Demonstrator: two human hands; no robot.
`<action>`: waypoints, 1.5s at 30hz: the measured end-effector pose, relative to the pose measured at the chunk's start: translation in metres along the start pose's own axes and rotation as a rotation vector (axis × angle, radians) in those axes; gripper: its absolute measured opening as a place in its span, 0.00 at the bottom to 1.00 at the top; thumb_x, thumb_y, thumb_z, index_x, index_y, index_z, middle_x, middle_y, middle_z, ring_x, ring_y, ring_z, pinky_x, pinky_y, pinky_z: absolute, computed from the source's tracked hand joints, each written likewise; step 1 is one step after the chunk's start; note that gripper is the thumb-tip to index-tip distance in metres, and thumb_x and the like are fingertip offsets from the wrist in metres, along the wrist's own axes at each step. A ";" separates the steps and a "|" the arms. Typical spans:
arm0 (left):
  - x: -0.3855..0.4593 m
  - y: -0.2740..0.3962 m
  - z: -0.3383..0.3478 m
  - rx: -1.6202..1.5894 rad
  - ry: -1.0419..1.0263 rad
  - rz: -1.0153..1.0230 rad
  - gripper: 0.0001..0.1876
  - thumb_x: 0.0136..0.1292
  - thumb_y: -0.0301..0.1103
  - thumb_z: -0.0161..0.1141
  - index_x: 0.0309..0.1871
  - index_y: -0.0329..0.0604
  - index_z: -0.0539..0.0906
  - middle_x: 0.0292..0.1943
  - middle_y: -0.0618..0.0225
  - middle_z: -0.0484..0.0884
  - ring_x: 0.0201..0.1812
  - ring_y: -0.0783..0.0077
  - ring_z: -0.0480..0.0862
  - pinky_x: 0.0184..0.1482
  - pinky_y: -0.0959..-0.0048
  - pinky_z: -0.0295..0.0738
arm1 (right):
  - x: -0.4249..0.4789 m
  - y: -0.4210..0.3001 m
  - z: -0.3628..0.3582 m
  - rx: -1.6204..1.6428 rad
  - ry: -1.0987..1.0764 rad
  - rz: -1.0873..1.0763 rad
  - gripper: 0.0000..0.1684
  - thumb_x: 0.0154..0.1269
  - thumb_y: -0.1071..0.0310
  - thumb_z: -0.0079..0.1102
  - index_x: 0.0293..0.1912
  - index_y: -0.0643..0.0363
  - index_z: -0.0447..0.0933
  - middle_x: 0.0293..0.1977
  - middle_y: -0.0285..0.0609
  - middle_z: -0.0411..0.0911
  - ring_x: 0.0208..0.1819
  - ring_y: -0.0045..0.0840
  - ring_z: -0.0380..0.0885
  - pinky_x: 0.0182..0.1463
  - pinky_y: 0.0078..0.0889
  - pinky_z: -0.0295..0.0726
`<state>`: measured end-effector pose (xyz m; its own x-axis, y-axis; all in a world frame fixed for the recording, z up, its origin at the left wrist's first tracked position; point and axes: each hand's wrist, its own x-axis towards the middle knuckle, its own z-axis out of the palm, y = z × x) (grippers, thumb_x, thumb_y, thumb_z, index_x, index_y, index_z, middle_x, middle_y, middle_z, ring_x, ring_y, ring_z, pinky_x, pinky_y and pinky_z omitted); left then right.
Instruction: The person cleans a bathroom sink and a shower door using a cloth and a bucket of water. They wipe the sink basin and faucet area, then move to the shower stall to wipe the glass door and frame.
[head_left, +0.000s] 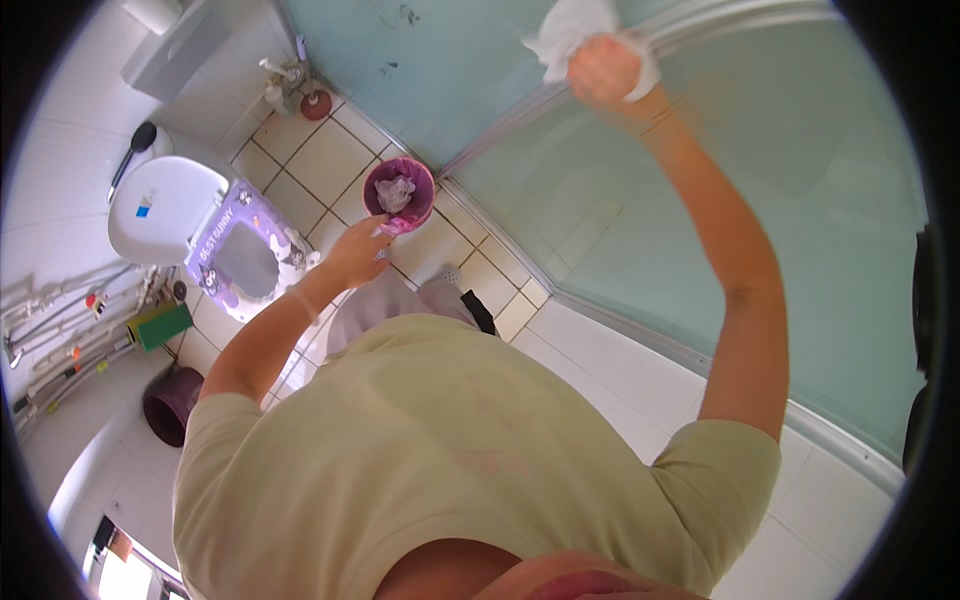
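My right hand (606, 71) is raised at the upper right, its fingers closed on a crumpled white cloth or paper wipe (574, 34). It is slightly blurred in front of the frosted glass shower partition (675, 202), close to the metal frame rail (517, 105). Lower and to the left, my left hand (356, 251) is closed around a small pink and white object (400, 224), mostly hidden by the fingers. In the view that object overlaps the near rim of a purple wastebasket (367, 191). Crumpled pale plastic or paper (394, 194) lies inside the basket.
A white toilet (166, 210) with a purple cartoon seat cover (281, 225) stands at my left. A plunger (316, 105) and bottles (277, 96) occupy the far corner. Mop handles (67, 352), a green item (165, 328) and a dark purple bin (174, 401) line the left wall.
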<state>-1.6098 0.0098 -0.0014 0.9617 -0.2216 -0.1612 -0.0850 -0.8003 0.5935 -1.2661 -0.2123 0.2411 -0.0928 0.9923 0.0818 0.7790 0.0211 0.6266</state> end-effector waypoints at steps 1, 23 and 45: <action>-0.023 -0.012 0.002 -0.026 0.004 -0.098 0.21 0.53 0.34 0.64 0.51 0.44 0.77 0.64 0.52 0.64 0.63 0.50 0.65 0.63 0.60 0.63 | 0.003 -0.026 0.028 0.071 -0.165 0.043 0.06 0.48 0.70 0.54 0.31 0.54 0.75 0.26 0.36 0.72 0.36 0.30 0.75 0.33 0.32 0.74; -0.343 -0.021 0.183 -0.399 -0.184 -1.194 0.20 0.45 0.28 0.66 0.45 0.42 0.76 0.50 0.52 0.73 0.55 0.49 0.72 0.57 0.58 0.68 | 0.050 -0.410 0.479 0.469 -0.860 0.041 0.16 0.57 0.70 0.48 0.45 0.56 0.77 0.47 0.48 0.74 0.55 0.38 0.68 0.54 0.37 0.69; -0.336 0.018 0.344 -0.746 -0.345 -1.636 0.14 0.47 0.28 0.64 0.39 0.39 0.78 0.40 0.54 0.77 0.45 0.53 0.77 0.47 0.63 0.73 | 0.018 -0.605 0.688 0.344 -1.019 -0.264 0.18 0.60 0.66 0.49 0.49 0.55 0.78 0.52 0.43 0.74 0.59 0.37 0.65 0.58 0.40 0.64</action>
<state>-2.0244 -0.1219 -0.2081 -0.1481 0.2678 -0.9520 0.9888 0.0590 -0.1372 -1.3127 -0.1233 -0.6693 0.1494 0.5843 -0.7976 0.9552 0.1230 0.2690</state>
